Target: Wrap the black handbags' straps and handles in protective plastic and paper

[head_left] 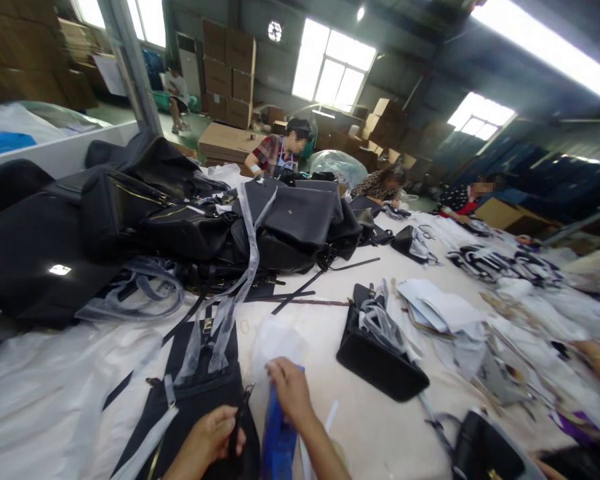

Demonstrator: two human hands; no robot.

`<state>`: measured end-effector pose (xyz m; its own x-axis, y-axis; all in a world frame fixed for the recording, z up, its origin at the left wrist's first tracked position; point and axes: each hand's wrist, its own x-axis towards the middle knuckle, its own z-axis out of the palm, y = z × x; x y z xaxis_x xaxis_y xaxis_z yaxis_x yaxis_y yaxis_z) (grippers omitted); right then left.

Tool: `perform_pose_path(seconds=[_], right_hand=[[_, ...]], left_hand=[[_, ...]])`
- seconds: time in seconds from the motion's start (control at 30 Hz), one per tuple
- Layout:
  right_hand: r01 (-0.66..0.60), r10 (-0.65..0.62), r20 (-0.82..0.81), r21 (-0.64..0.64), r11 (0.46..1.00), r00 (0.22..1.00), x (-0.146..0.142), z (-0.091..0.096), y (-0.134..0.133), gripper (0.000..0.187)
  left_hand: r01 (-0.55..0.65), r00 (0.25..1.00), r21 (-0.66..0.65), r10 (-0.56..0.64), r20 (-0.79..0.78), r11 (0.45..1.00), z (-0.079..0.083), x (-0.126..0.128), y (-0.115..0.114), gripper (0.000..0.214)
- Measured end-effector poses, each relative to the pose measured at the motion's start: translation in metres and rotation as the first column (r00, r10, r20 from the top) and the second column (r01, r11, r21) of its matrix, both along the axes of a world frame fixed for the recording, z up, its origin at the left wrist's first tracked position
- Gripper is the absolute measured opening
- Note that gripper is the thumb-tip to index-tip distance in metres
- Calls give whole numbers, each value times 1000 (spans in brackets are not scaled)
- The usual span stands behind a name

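The black bag (200,400) lies flat at the near edge of the white-covered worktop (370,427), partly beneath the left hand (207,440), whose fingers are curled closed around the bag's strap end (240,413). Just beside it, the right hand (291,390) grips the top of a blue packet (277,443) with its fingers bent down over it. A small black purse (380,360) sits well apart, further right.

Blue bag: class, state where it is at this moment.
In the head view, the blue bag lies bottom centre on the table, under the right hand, just right of the black bag the left hand holds.
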<state>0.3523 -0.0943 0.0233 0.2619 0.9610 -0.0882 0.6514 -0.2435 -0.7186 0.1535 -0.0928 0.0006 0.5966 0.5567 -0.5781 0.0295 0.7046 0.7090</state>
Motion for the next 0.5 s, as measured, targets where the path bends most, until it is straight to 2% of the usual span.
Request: perform_pose_path(seconds=[0.03, 0.1, 0.17, 0.23, 0.3, 0.37, 0.43, 0.5], right_hand=[[111, -115, 148, 34, 993, 982, 23, -5, 7, 27], [214, -219, 234, 46, 976, 947, 65, -15, 22, 29], [223, -223, 264, 31, 974, 938, 96, -23, 39, 30], [162, -158, 276, 8, 987, 948, 112, -28, 56, 29], [59, -54, 284, -7, 998, 957, 112, -28, 70, 26], [-54, 56, 294, -13, 998, 954, 100, -27, 81, 23], [-158, 159, 305, -29, 987, 939, 81, -26, 87, 22], [-262, 289, 335, -123, 957, 897, 59, -28, 88, 28]], left_hand=[[-35, 999, -31, 35, 1, 999, -1, 2, -1, 38], [-94, 995, -91, 97, 31, 991, 1, 4, -2, 32], [-140, 986, -168, 153, 68, 976, 7, 4, -1, 27], [-193, 974, -253, 217, 69, 948, 15, 5, 0, 25], [-255, 960, -313, 279, 34, 915, 22, 6, 0, 28], [-297, 950, -327, 312, -8, 897, 26, 8, 0, 28], [-294, 954, -303, 298, -34, 907, 26, 10, 1, 23], [-262, 964, -271, 264, -31, 926, 23, 12, 1, 20]])
